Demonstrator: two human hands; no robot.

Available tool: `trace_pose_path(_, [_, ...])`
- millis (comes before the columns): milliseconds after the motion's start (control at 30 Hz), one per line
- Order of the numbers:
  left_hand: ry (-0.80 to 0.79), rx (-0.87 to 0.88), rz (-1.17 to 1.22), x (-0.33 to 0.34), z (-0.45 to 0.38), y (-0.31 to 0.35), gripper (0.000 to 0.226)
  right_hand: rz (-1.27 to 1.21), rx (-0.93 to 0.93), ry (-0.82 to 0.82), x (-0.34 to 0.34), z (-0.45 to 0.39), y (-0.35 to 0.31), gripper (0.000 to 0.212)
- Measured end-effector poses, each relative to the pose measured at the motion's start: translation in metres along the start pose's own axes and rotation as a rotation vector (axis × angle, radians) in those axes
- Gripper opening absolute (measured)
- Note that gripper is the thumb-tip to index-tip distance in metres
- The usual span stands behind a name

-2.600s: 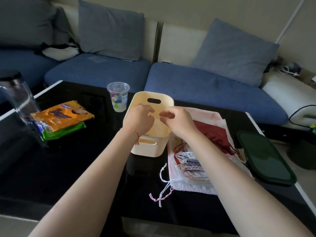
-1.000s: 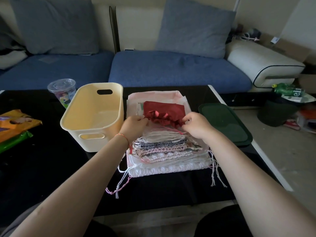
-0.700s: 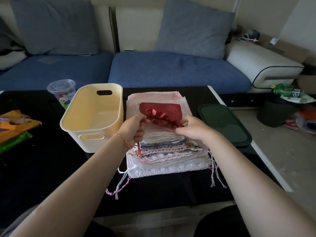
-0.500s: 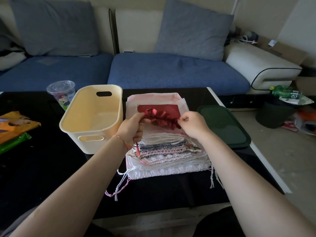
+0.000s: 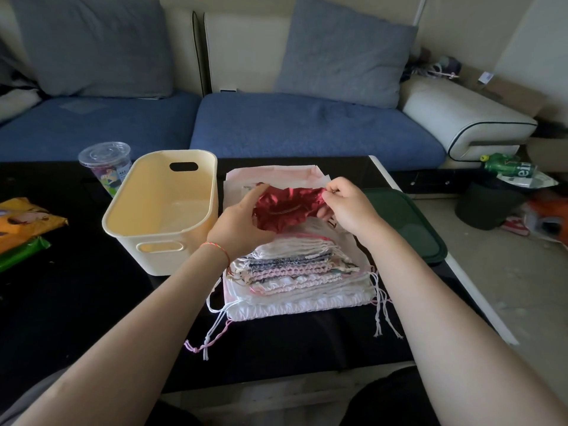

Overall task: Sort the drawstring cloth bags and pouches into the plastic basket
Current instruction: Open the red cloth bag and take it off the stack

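A dark red drawstring pouch [image 5: 285,207] hangs bunched a little above the pile, held by both hands. My left hand [image 5: 238,224] grips its left end and my right hand [image 5: 349,206] pinches its right end. Beneath lies a stack of drawstring cloth bags [image 5: 295,272] in white, pink and dark patterns, cords trailing toward me. The cream plastic basket [image 5: 144,216] stands just left of the stack with nothing visible inside.
A black table [image 5: 76,302] carries everything. A lidded plastic cup [image 5: 106,164] stands behind the basket, snack packets [image 5: 24,222] lie at the far left, and a dark green lid [image 5: 405,222] lies right of the stack. A blue sofa [image 5: 307,127] runs behind.
Both hands left the basket, went to the stack, took hold of the red pouch and lifted it off the pile, bunching it between them.
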State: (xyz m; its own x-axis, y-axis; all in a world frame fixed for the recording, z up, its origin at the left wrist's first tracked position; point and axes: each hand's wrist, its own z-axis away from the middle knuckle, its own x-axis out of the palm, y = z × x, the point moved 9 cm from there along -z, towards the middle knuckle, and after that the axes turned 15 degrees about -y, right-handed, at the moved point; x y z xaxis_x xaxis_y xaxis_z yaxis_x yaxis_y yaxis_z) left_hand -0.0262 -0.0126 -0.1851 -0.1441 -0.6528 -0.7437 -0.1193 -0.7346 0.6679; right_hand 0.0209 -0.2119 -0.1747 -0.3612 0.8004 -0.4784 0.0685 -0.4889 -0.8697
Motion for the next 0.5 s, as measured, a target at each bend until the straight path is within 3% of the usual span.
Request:
trace_pose_path(167, [-0.051, 0.039, -0.068, 0.0, 0.002, 0.008, 0.078, -0.297, 0.001, 0.012, -0.007, 0.0, 0.007, 0.017])
trace_pose_path(333, [0.061, 0.059, -0.137, -0.008, 0.004, 0.016, 0.05, -0.7, 0.039, -0.077, 0.002, 0.001, 0.014, 0.028])
trace_pose_path(500, [-0.009, 0.069, -0.202, 0.003, 0.002, 0.02, 0.054, -0.788, 0.086, -0.154, 0.008, 0.001, 0.018, 0.024])
